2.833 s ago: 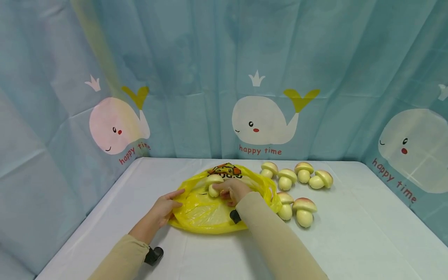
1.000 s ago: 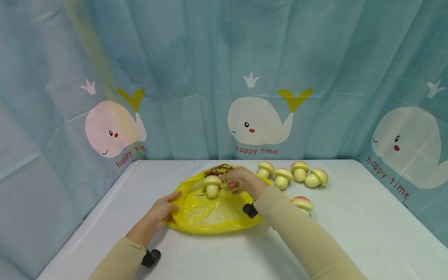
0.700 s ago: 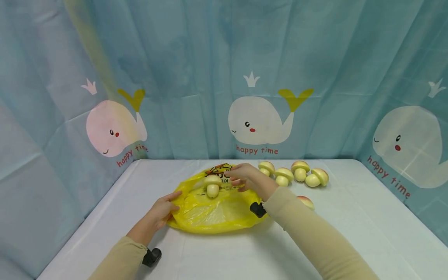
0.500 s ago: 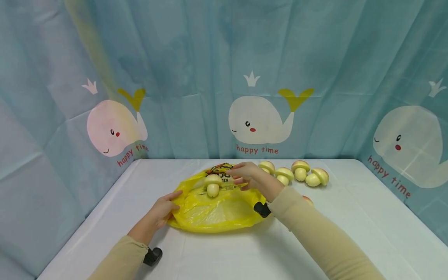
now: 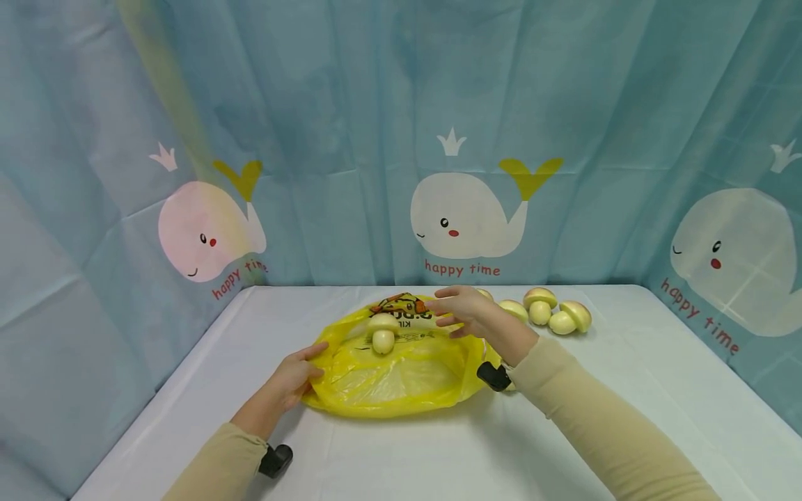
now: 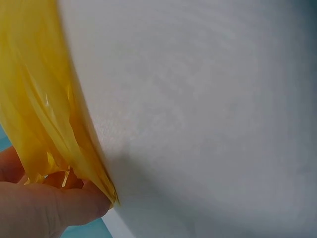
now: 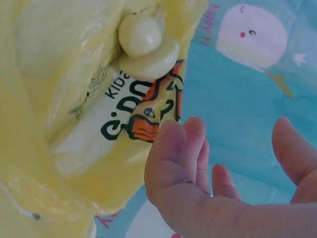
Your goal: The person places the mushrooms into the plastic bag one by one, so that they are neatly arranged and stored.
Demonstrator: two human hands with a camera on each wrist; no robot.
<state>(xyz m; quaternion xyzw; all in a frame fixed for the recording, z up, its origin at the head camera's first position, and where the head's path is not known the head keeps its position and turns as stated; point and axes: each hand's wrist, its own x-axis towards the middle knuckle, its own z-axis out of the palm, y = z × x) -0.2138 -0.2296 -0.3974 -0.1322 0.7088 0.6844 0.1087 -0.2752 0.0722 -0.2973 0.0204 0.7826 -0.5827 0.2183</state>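
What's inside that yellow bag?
One pale mushroom lies inside the yellow bag. Anything beneath it, or tucked where the plastic creases, is covered and cannot be seen.

Yellow plastic bag [image 5: 388,409], printed, mouth open, cream mushroom [image 5: 383,340] inside, more mushrooms [image 5: 540,310] to the right

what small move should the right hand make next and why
The right hand should probably reach for a loose mushroom on the white table: its fingers are spread and hold nothing, a single mushroom lies in the open yellow bag, and the left hand grips the bag's edge.
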